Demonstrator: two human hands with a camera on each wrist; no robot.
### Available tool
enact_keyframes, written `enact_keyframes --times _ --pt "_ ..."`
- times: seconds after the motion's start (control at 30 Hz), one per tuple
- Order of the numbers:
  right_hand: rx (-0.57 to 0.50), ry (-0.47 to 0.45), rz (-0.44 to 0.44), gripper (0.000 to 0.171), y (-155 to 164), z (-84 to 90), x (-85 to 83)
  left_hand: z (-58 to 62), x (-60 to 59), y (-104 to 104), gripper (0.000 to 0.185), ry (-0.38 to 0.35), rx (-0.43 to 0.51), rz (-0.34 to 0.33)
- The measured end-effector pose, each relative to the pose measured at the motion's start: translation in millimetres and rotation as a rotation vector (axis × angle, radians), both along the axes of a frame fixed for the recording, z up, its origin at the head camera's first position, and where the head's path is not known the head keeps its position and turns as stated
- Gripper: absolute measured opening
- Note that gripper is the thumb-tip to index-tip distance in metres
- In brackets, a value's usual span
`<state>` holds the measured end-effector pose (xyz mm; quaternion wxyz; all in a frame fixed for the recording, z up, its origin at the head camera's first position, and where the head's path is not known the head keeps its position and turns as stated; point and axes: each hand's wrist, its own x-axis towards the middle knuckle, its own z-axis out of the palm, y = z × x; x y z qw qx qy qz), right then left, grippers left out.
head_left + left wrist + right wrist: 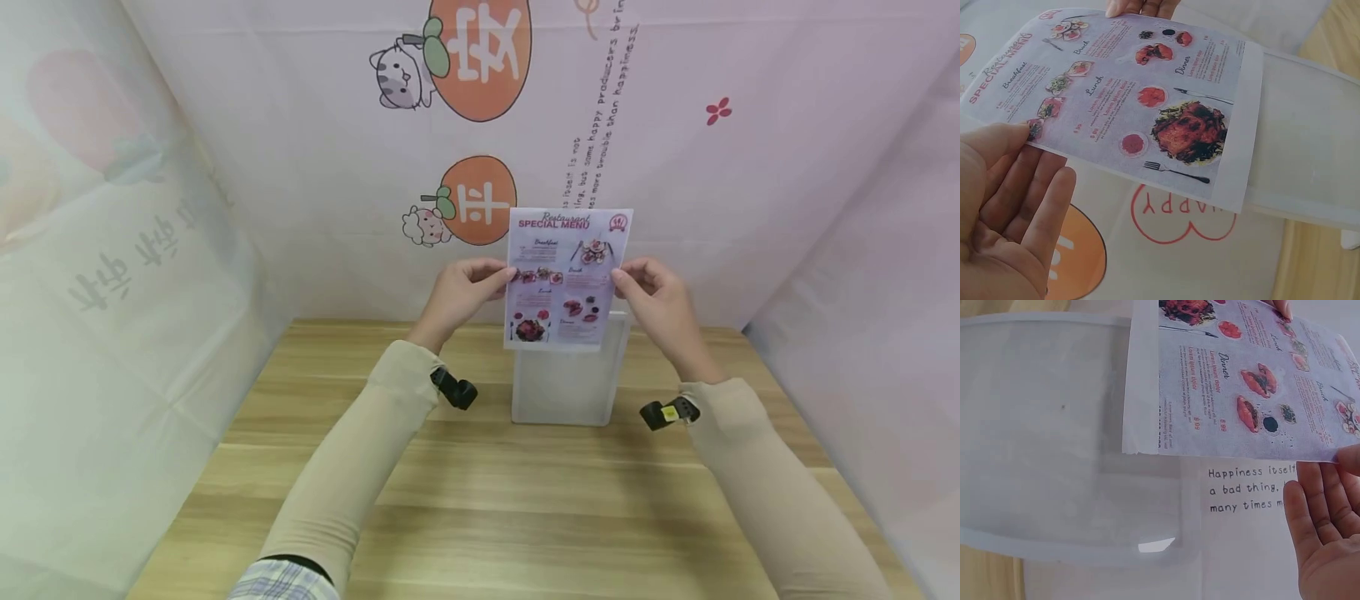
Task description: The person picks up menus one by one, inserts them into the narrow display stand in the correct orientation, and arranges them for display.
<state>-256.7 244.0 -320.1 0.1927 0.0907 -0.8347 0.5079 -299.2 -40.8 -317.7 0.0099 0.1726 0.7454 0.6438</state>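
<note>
A printed menu sheet (564, 283) headed "Restaurant SPECIAL MENU" is held up in front of a clear sign holder (566, 387) with a pale frame, which stands on the table. My left hand (467, 293) pinches the sheet's left edge between thumb and fingers. At the right edge my right hand (660, 304) pinches it the same way. In the left wrist view the menu (1141, 100) bows slightly, its white bottom margin overlapping the holder (1307, 137). The right wrist view shows the holder (1054, 437) behind the sheet's lower end.
The wooden table (480, 517) runs back to a cloth backdrop (315, 150) printed with cartoon fruit and text. Cloth walls (112, 350) close in both sides. A black strap camera (453, 388) sits on the left wrist, another camera (670, 412) on the right.
</note>
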Motion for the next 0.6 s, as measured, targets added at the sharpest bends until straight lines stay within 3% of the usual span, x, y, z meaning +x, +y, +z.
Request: enact_keyframes --times 0.4,0.6 --pt "-0.006 0.068 -0.071 0.032 12.0 25.5 -14.9 23.5 -15.0 17.9 0.024 0.126 -0.006 0.005" --pt "-0.028 0.100 -0.087 0.027 17.2 39.3 -19.3 35.8 -18.1 26.1 0.023 0.147 -0.046 0.034"
